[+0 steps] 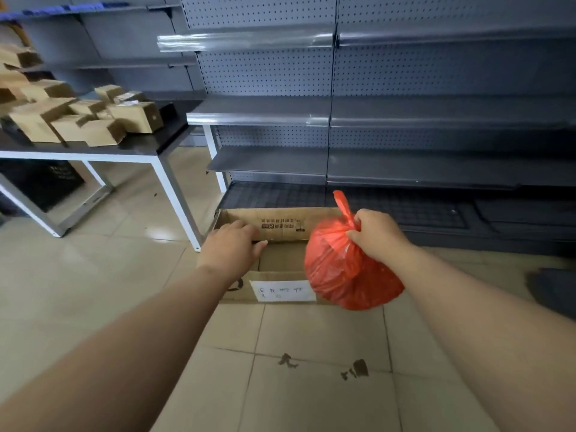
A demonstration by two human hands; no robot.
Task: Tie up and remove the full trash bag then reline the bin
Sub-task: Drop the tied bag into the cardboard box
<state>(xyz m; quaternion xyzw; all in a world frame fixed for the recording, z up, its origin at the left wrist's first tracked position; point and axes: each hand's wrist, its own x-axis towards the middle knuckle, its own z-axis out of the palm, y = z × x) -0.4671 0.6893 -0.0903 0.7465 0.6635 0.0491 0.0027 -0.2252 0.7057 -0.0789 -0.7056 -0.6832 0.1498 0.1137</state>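
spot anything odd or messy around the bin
Two dark stains mark the floor tiles in front of the cardboard box bin. Small cartons lie heaped askew on the table at left. The red bag looks intact.

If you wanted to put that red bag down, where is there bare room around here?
Bare floor tiles lie in front of the cardboard box, and more left of it, up to the table leg. The grey shelves behind look bare too. The table is crowded with small cartons. The right hand grips the red bag.
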